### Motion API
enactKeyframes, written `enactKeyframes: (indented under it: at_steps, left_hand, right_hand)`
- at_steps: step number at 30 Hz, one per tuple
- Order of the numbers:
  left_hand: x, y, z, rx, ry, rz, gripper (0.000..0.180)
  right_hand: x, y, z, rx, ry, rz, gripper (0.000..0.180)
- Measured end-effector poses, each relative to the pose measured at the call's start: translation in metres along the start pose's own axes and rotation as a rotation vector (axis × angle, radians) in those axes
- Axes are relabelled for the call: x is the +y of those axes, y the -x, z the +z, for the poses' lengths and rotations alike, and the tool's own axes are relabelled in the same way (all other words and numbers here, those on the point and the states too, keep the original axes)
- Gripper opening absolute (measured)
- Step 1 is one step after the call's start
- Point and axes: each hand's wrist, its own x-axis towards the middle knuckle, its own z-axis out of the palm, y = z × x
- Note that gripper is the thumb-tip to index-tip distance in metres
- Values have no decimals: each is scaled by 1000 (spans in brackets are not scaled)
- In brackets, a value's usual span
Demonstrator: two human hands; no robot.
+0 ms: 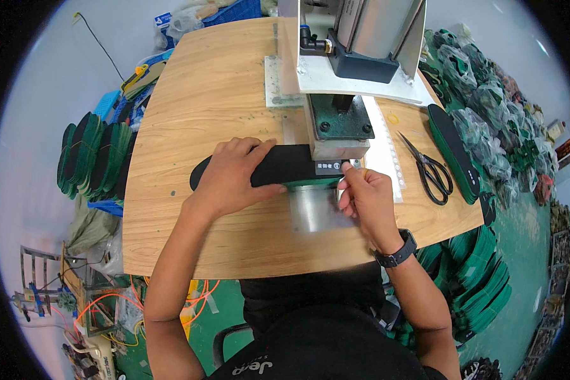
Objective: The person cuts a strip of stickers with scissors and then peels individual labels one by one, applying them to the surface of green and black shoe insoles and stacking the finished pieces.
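A black insole [291,166] with a green underside lies crosswise under the metal press head [339,149]. My left hand [231,174] is laid over its left part, thumb at the near edge and fingers toward the far edge, holding it. On the insole's right end, just in front of the press head, is a small dark label [328,168] with white print. My right hand [367,193] pinches at this label's right corner. A whitish bit shows between the fingers, partly hidden. Below the insole, a round metal base [313,212] of the press shows.
Black scissors [432,172] lie right of the press, beside a pale strip [386,142] with a dotted edge. Another black and green insole [453,152] rests along the table's right edge. Insole stacks [95,155] stand at left; bagged ones [481,107] are piled at right.
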Motion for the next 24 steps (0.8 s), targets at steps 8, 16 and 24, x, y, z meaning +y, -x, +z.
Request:
enactKeyframes:
  at_steps: [8, 16, 24]
  left_hand:
    - [-1, 2, 4, 34, -4, 3, 72]
    - [2, 0, 2, 12, -7, -14, 71]
    - [2, -1, 3, 8, -9, -13, 72]
  right_hand:
    - [23, 35, -4, -4, 365, -678, 24]
    - [17, 25, 7, -21, 763, -828, 49]
    - [12, 17, 8, -40, 850, -799, 48]
